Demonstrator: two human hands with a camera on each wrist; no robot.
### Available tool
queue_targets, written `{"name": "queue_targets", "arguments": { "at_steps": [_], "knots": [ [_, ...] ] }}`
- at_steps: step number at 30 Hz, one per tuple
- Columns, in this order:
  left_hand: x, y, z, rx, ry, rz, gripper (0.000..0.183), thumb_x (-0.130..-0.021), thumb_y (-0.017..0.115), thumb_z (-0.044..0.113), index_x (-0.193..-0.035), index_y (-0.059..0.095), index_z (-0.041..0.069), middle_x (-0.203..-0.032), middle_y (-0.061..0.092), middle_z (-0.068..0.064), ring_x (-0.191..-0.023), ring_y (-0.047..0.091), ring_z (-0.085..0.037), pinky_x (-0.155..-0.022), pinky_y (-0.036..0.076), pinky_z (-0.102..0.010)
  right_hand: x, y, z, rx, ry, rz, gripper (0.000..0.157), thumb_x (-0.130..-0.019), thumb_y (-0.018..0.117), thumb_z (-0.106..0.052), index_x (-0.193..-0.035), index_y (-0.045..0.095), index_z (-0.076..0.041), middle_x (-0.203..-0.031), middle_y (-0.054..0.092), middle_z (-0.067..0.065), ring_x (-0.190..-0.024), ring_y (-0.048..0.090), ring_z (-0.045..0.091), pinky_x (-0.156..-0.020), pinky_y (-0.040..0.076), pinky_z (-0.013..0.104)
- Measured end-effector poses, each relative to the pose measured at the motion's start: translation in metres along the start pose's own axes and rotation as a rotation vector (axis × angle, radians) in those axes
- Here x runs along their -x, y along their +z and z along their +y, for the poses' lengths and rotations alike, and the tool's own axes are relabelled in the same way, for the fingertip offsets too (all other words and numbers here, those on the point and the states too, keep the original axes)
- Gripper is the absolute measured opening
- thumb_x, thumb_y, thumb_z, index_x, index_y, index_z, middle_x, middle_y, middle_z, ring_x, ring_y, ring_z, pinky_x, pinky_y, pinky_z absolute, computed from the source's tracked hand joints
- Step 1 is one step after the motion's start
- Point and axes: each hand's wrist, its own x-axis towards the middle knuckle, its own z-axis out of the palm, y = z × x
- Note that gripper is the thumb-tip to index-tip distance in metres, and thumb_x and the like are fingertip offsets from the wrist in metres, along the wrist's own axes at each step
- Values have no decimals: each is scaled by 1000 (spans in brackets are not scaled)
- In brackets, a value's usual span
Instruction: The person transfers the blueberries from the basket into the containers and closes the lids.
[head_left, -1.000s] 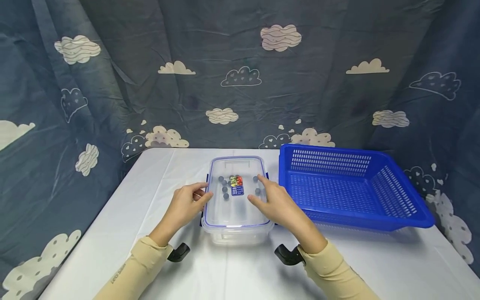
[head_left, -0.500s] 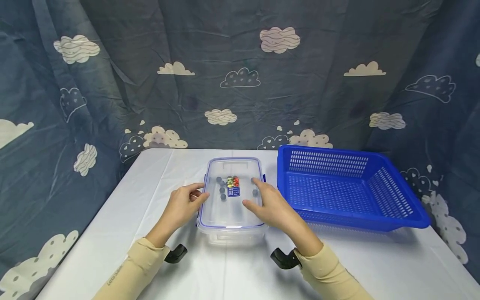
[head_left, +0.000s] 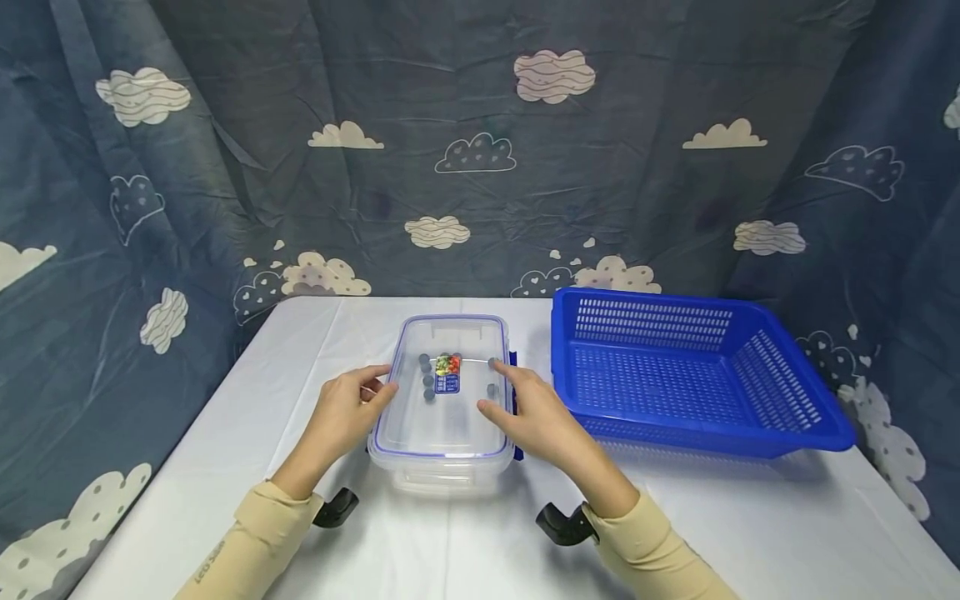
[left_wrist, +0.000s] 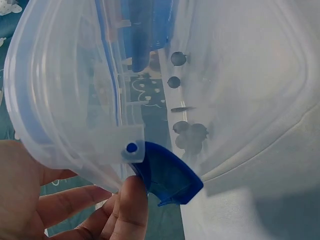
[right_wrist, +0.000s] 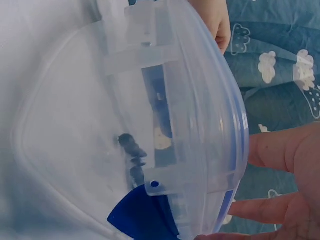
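Observation:
A clear plastic food container (head_left: 442, 425) with a blue-edged lid stands on the table. Several round dark berries (head_left: 429, 394) show inside, near a colored label (head_left: 447, 375) on the lid. At its left side my left hand (head_left: 337, 414) grips the rim, thumb at the lid edge and fingers curled by a blue latch (left_wrist: 170, 177), which sticks outward in the left wrist view. On the right, my right hand (head_left: 538, 417) rests thumb and fingertips on the lid, fingers fairly straight. Below it another blue latch (right_wrist: 142, 212) juts outward in the right wrist view.
To the right of the container stands a blue perforated basket (head_left: 697, 446), close beyond my right hand. Both stand on a white-covered table (head_left: 450, 558). A dark cloth printed with clouds (head_left: 480, 217) hangs behind and along the sides.
The container has shifted left and turned slightly, with my left hand moving along with it. My right hand has moved a little left; more of the right-side latches now shows.

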Motion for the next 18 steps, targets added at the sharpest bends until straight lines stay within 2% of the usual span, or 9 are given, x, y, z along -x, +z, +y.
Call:
{"name": "queue_targets", "arguments": {
  "at_steps": [11, 18],
  "knots": [
    [1, -1, 0, -16, 11, -17, 39, -103, 71, 19, -137, 71, 0, -100, 76, -10, -95, 74, -24, -82, 57, -36, 10, 2, 2, 14, 13, 11, 64, -103, 72, -29, -155, 52, 4, -158, 52, 29, -149, 48, 50, -124, 39, 65],
    [0, -1, -2, -7, -6, -39, 40, -103, 72, 19, -137, 71, 0, -103, 76, -12, -93, 73, -24, -76, 56, -31, 11, 5, 6, -6, 22, 5, 64, -104, 72, -27, -157, 51, 0, -160, 50, 29, -148, 47, 52, -123, 39, 68]
  ]
}}
